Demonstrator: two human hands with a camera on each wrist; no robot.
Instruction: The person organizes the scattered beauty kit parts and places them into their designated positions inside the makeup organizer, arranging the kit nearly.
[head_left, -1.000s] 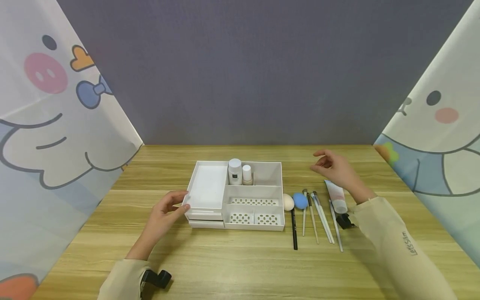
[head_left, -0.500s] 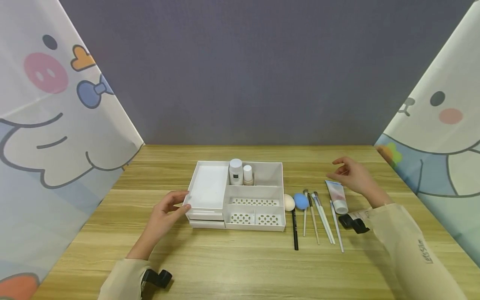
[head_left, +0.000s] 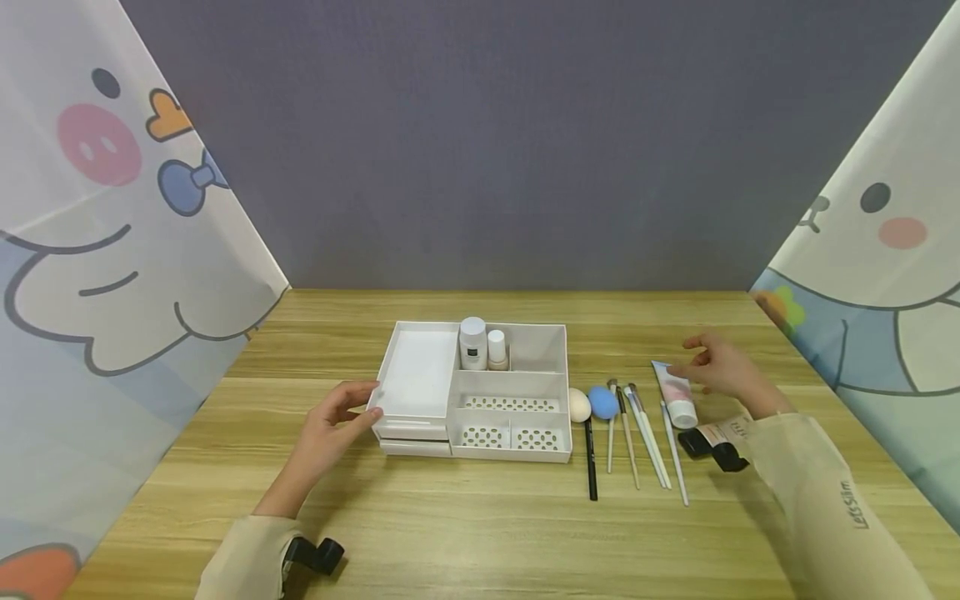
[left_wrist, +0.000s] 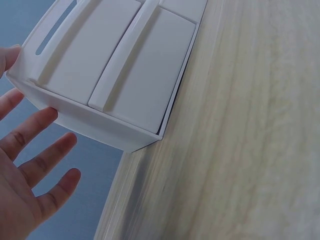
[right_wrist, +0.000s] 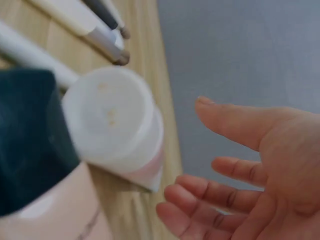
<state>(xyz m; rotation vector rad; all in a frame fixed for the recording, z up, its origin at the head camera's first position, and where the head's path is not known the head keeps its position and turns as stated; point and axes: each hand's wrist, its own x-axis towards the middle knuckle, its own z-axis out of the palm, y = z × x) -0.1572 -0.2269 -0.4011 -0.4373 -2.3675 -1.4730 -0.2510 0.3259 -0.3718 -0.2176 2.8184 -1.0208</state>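
Observation:
My left hand [head_left: 330, 421] touches the front left corner of a white desk organizer [head_left: 420, 371]. In the left wrist view its fingers [left_wrist: 37, 125] are spread along the organizer's side wall, below two drawer fronts [left_wrist: 145, 70]. At the right, my right hand [head_left: 726, 371] hovers over the upper part of a pinkish-white squeeze tube [head_left: 681, 400], thumb and fingers apart with nothing between them. The tube's white cap [right_wrist: 110, 110] points towards the right wrist camera. Beside it lies a beige tube [head_left: 723, 431] with a dark cap [right_wrist: 30, 135], partly hidden by the sleeve and wrist camera.
A white bottle [head_left: 473, 346] and a smaller white-capped bottle [head_left: 497, 350] stand in the organizer's back compartment. Right of it lie a cream sponge [head_left: 579, 406], a blue sponge [head_left: 603, 403], a black pencil [head_left: 591, 467] and several makeup brushes [head_left: 649, 442]. A grey panel [head_left: 517, 167] rises behind the table.
My right hand has moved right and towards me, down to the squeeze tube, uncovering more of the beige tube. My left hand has stayed at the organizer's corner.

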